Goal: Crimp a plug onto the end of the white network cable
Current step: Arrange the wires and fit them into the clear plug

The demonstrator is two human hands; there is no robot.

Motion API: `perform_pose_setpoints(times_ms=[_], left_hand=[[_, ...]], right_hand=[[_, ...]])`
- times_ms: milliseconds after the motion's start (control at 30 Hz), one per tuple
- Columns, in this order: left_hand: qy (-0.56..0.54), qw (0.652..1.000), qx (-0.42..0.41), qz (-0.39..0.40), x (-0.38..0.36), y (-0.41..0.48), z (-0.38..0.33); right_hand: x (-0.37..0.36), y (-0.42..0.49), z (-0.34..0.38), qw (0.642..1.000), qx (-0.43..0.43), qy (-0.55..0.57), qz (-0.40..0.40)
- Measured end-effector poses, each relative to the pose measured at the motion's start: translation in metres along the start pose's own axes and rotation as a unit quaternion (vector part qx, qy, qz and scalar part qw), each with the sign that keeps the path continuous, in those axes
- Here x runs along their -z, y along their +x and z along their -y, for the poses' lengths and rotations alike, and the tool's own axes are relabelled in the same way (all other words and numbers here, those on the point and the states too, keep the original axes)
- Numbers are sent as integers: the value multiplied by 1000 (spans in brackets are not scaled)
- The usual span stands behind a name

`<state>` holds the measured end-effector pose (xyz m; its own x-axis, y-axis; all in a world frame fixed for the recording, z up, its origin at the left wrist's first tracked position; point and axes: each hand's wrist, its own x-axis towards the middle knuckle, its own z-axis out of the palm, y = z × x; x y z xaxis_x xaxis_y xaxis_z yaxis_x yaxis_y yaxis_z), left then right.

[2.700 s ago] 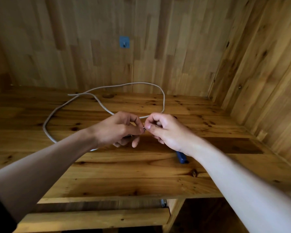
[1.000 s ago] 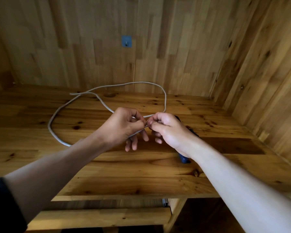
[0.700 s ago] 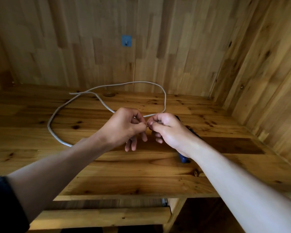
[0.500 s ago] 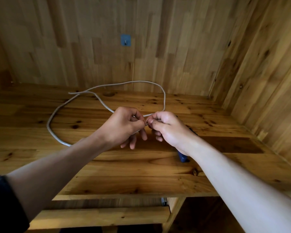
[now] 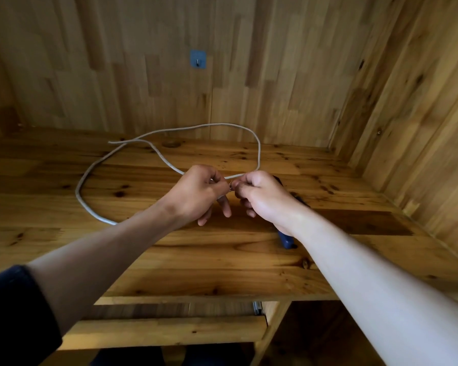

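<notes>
The white network cable (image 5: 90, 173) lies in a wide loop on the wooden desk (image 5: 222, 254), its far end near the back wall. My left hand (image 5: 196, 194) pinches the near end of the cable between thumb and forefinger, just above the desk. My right hand (image 5: 262, 196) meets it fingertip to fingertip and pinches something small at the cable's tip; the piece itself is almost hidden by the fingers. A blue-handled crimping tool (image 5: 286, 240) lies on the desk under my right wrist, mostly covered.
Wooden walls close the desk at the back and on the right. A small blue hook (image 5: 197, 58) sticks to the back wall. A pull-out shelf (image 5: 169, 331) sits below the desk's front edge.
Both hands stay together at the cable tip with only small finger shifts. The left hand's lower fingers have spread a little. The cable loop has not moved.
</notes>
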<state>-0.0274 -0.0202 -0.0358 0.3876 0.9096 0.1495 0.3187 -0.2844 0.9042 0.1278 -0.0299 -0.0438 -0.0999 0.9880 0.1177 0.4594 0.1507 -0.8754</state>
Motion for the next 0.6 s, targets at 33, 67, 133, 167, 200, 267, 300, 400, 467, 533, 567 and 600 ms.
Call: perform_pose_setpoints(times_ms=[33, 67, 133, 167, 200, 267, 300, 400, 467, 533, 567, 600], left_hand=[[6, 1000, 3, -3, -1, 0, 0], [13, 1000, 4, -7, -1, 1, 1], [25, 1000, 5, -14, -2, 2, 2], [28, 999, 5, -16, -2, 2, 2], [28, 999, 6, -15, -3, 1, 3], [29, 1000, 10, -8, -2, 0, 4], [27, 1000, 13, -5, -1, 0, 4], [23, 1000, 20, -5, 0, -1, 4], [26, 999, 23, -10, 0, -2, 3], [32, 999, 26, -15, -1, -3, 2], [37, 999, 27, -17, -1, -4, 1], [44, 998, 28, -19, -2, -4, 0]], right_hand=[[-1, 0, 0, 1000, -2, -5, -1], [-1, 0, 1, 1000, -5, -8, -4], [-3, -1, 2, 1000, -13, -12, -12], [-4, -1, 2, 1000, -18, -14, -18], [-5, -1, 3, 999, -23, -16, -22], [-7, -2, 4, 999, -36, -16, -26], [-8, -2, 5, 999, -43, -12, -26], [-12, -3, 8, 997, -65, 2, -28], [-14, -4, 9, 996, -78, 10, -30], [-16, -5, 10, 996, -89, 7, -32], [-17, -5, 11, 995, -92, 6, -33], [-17, -5, 11, 995, -95, 6, -34]])
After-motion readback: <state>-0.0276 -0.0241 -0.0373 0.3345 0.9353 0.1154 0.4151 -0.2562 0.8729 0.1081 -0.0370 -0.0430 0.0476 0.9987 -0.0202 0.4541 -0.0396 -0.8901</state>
